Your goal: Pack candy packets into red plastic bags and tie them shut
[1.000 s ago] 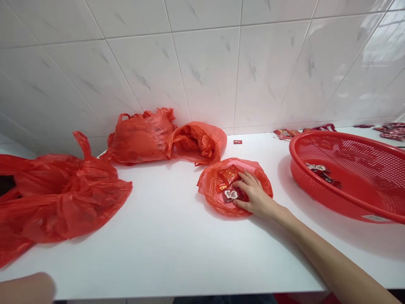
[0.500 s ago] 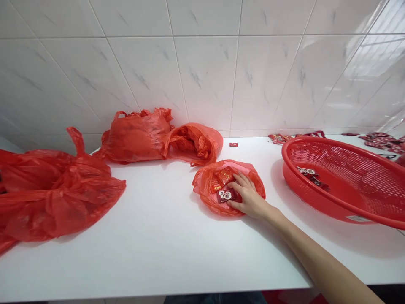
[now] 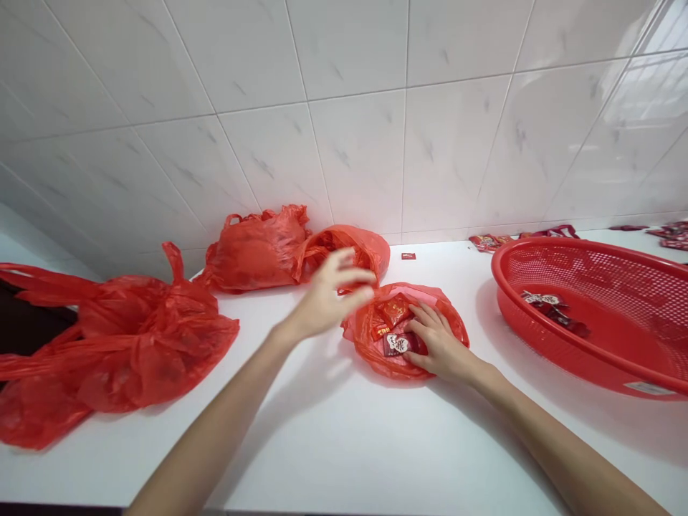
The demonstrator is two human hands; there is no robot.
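An opened red plastic bag (image 3: 370, 364) lies on the white table, with several small packets inside. Among them are a red packet with gold print (image 3: 395, 309) and a dark maroon packet with a white label (image 3: 396, 345). My right hand (image 3: 441, 350) reaches into the bag from the right; its fingers are spread over the packets, and the fingertips touch near the maroon one. In the air just left of the bag is my left hand (image 3: 332, 295), slightly blurred, fingers apart and holding nothing.
Against the tiled wall sit a full red bag (image 3: 258, 252) and another with its mouth facing me (image 3: 370, 247). A larger crumpled red bag (image 3: 155, 344) is at left. A red mesh basket (image 3: 575, 355) with a few packets stands right. One small red packet (image 3: 408, 256) lies behind.
My left hand has come into view from below and reached up beside the bag. The right hand stays in the bag. The view has tilted and shifted a little.
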